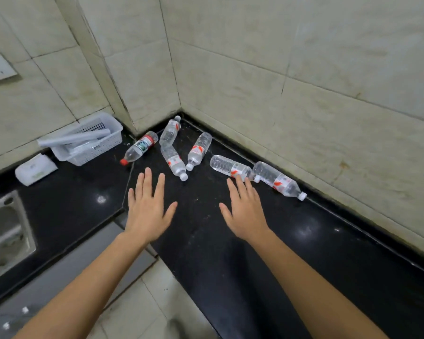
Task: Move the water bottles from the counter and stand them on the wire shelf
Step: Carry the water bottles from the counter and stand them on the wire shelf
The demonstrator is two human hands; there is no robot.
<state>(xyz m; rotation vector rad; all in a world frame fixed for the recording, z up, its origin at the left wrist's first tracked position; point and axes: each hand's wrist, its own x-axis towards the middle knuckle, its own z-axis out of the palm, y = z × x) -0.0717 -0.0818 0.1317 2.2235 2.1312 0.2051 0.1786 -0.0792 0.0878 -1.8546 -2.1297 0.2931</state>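
Left hand (147,209) and right hand (245,214), grips splayed empty, near ribbed clear bottles (198,148).

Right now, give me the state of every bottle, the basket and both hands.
red-capped bottle: lying, capped
corner bottle: lying, capped
left-centre bottle: lying, capped
centre bottle: lying, capped
right-centre bottle: lying, capped
rightmost bottle: lying, capped
left hand: open, holding nothing
right hand: open, holding nothing
basket: upright, holding grey tubes

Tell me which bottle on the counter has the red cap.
The leftmost bottle, nearest the white basket: red cap, dark green label. The other five have white caps.
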